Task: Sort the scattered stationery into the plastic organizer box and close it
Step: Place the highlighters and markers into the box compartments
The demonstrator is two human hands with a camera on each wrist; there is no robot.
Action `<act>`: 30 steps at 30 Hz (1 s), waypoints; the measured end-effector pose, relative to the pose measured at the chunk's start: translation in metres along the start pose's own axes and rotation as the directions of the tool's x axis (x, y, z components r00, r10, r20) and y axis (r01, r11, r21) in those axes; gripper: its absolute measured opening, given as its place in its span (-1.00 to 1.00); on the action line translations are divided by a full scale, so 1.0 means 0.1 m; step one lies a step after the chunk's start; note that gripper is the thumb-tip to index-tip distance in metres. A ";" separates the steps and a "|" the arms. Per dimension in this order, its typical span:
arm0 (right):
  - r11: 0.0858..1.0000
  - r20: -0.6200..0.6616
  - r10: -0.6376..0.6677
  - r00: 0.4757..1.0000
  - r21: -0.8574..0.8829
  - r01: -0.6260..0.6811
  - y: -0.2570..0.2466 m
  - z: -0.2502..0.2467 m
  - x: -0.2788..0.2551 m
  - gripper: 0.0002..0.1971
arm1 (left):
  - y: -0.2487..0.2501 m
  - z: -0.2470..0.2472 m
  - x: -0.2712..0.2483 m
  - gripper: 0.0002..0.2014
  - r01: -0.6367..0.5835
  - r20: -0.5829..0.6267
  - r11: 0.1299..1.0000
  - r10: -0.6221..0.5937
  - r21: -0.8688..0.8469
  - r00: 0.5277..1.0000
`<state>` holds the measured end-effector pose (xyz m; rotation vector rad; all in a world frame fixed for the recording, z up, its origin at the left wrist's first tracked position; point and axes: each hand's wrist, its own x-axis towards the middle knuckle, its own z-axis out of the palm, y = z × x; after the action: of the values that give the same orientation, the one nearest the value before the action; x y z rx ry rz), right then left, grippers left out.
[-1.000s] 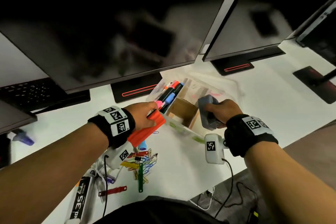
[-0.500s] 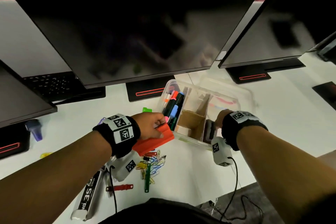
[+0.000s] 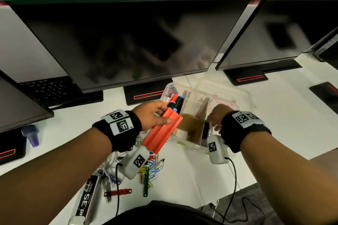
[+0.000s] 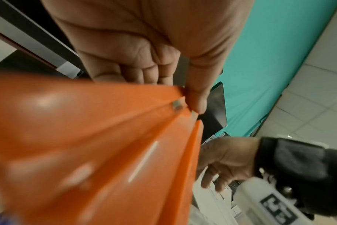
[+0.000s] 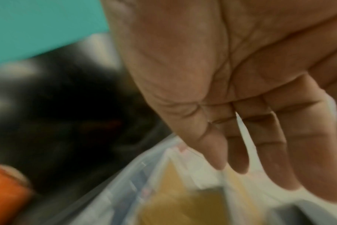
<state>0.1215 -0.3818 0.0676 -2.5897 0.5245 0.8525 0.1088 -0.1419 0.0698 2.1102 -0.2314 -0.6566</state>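
The clear plastic organizer box (image 3: 169, 87) stands open in front of the middle monitor, its lid (image 3: 237, 91) lying behind it. Cardboard dividers split it, and markers (image 3: 175, 102) fill the left compartment. My left hand (image 3: 161, 115) grips an orange ridged plastic item (image 3: 162, 131) at the box's near left corner; in the left wrist view the thumb (image 4: 195, 103) pinches the orange item's (image 4: 87, 144) edge. My right hand (image 3: 214, 118) hovers open over the right compartment, holding nothing, its fingers (image 5: 238, 152) loosely extended. A dark grey object (image 3: 205, 131) lies in that compartment beneath it.
Coloured paper clips (image 3: 155, 167), a green fastener (image 3: 145, 182), a red fastener (image 3: 118, 192) and a staples box (image 3: 87, 197) lie on the white desk near me. A purple item (image 3: 30, 134) sits far left. Monitors (image 3: 137, 42) and their stands crowd the back.
My right hand has set the grey object down into the right compartment and let it go. My left hand has brought the orange item closer to the box's left corner.
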 end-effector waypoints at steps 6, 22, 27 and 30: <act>0.866 0.080 -0.357 0.931 0.401 0.298 -0.40 -0.29 -0.65 -0.76 | 0.17 0.15 0.08 -0.76 -0.079 -0.076 0.986 0.068 -0.145 0.995; 0.925 -0.312 -0.186 0.931 -0.374 0.060 -0.17 -0.89 -0.31 -0.68 | -0.05 0.13 0.03 -0.71 -0.081 0.130 0.837 0.012 0.542 0.991; 0.935 -0.290 -0.036 0.956 -0.346 -0.070 0.06 -0.38 0.37 -0.70 | -0.07 0.21 0.04 -0.75 -0.108 0.175 0.813 0.008 0.572 0.985; 0.942 -0.269 -0.076 0.960 -0.336 -0.020 0.08 -0.19 0.54 -0.62 | -0.12 0.24 0.06 -0.77 -0.095 0.141 0.818 0.018 0.567 0.990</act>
<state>0.1672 -0.4100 0.0471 -3.0499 0.4470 0.6124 0.1008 -0.1541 0.0469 2.6237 -0.6318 -0.7554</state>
